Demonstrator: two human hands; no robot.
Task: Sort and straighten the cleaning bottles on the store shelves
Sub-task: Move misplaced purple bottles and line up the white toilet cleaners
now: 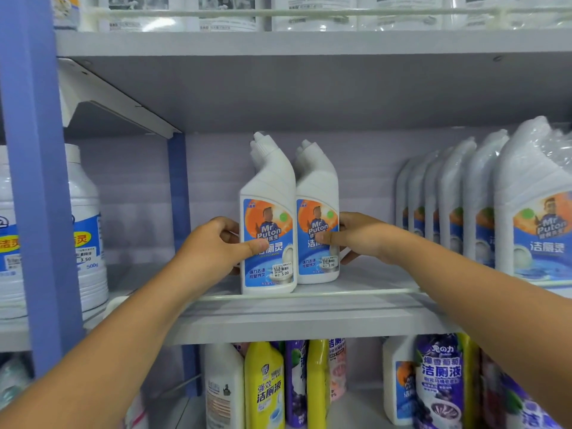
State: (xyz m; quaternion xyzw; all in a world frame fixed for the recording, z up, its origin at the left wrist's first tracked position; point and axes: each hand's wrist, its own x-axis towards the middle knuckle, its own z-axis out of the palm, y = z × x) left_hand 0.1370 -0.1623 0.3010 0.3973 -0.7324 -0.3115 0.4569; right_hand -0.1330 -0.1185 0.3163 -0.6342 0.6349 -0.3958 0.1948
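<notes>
Two white bottles are stood upright, touching, at the shelf (pixel 309 305) front edge. The left bottle (pixel 268 218) is gripped by the left hand (pixel 213 246), thumb across its label; the right bottle (pixel 317 212) is pinched by the right hand (pixel 356 236). A matching row (pixel 464 199) is lined up farther right.

- Definitely a shop aisle, the household cleaners section by the look of it.
- Pale metal shelf (pixel 297 320) with a rail along the front, blue upright (pixel 34 181) at the side, more tiers above and below.
- Row of identical white angled-neck bottles (pixel 458 205), some shrink-wrapped.
- Printed price stickers (pixel 281 270) on the labels, reading 5.00 and 3.50.
- Yellow bottle (pixel 263 385) and purple bottle (pixel 439 382) on the tier below.
</notes>
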